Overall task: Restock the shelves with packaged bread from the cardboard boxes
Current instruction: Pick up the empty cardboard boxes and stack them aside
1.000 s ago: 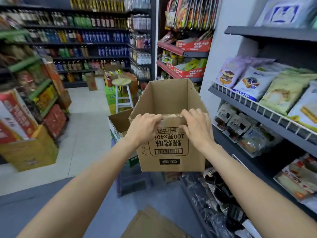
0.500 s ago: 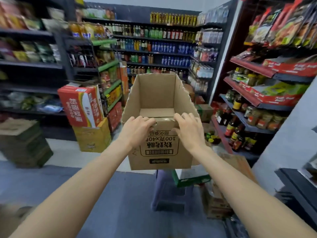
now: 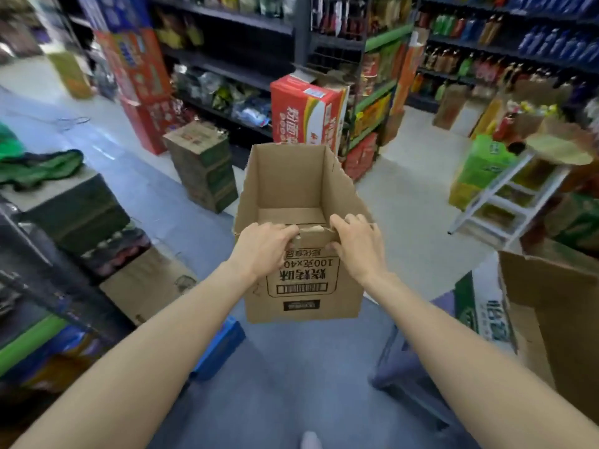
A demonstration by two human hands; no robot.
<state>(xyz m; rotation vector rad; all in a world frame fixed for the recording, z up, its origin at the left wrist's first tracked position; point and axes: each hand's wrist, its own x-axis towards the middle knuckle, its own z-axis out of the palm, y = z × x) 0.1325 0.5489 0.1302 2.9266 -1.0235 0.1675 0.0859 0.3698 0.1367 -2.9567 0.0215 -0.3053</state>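
Both hands grip the near rim of an open cardboard box, held up in front of the person above the floor. Left hand curls over the rim on its side, fingers hooked inside and the palm against the printed front wall. Right hand does the same on the other side, fingers bent over the edge. The two hands are a little apart, with a torn strip of the rim showing between them. The box stands upright with its top flaps raised, and its brown inside bottom shows bare. Upside-down black print and a barcode cover the front wall.

Below the box lies blue-grey floor, which turns to pale tile farther off. Just under the box's left corner sits a blue crate. To the right, near the right forearm, a second open carton stands beside a green-and-white printed case. Beyond the held box a red-and-white carton stands against dark shelving stocked with blurred packets. A stack of brown cases stands on the floor to its left. A white step stool is on the tile at right, with drinks shelves behind it.
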